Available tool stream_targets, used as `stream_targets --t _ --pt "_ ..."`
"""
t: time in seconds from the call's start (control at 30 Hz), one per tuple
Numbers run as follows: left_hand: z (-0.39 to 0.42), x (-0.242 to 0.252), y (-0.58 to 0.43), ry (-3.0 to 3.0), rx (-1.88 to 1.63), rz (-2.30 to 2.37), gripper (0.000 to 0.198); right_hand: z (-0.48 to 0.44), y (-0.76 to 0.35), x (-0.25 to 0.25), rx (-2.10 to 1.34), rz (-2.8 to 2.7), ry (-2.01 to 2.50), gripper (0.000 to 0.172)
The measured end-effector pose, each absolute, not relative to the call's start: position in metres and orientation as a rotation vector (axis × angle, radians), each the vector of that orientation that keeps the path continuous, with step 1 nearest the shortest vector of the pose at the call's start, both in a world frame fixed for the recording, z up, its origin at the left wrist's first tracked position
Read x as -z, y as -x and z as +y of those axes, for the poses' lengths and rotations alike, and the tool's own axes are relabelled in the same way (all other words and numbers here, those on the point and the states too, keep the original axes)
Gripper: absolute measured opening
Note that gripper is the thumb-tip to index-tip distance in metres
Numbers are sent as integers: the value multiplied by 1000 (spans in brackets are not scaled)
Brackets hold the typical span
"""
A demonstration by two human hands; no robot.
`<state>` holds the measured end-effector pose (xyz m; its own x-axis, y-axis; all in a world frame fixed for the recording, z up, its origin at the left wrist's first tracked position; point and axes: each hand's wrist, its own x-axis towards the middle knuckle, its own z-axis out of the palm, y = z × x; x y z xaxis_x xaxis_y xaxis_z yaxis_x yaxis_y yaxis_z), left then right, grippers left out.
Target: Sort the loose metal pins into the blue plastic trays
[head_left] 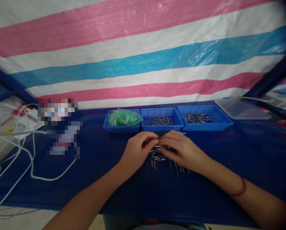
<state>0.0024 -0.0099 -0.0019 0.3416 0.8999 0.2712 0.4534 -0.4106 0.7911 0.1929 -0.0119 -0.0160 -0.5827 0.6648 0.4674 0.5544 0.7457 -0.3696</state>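
Under and around both hands lies a loose pile of thin metal pins with thicker silvery ends, which look like blind rivets [160, 157]. My left hand [139, 148] comes in from the left, thumb and forefinger pinched at the pile's upper part. What sits between those fingertips is too small to make out. Over the pile's right side curves my right hand [181, 148], its fingertips almost meeting the left ones. A silvery rivet shows between its thumb and fingers. The palms hide part of the pile.
Behind the pile stand a blue bin [121, 128] with green-tinted plastic bags, a middle blue bin [161, 128] with rivets, and a right blue bin [219, 123] with more. A clear plastic lid [242, 109] lies at right. White cables [34, 153] spread across the left.
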Motion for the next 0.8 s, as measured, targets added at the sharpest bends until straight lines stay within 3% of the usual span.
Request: stream_targets --t 0.23,0.53,0.8 --pt "-9 5 -8 -1493 -1031 952 33 -15 -190 14 -475 -2101 962 18" --pt "-6 4 -6 -1498 -1103 961 16 -15 -188 14 -581 -2043 994 20" --pt "-10 0 -6 -1628 -1111 1013 12 -16 -188 14 -658 -1963 1044 16"
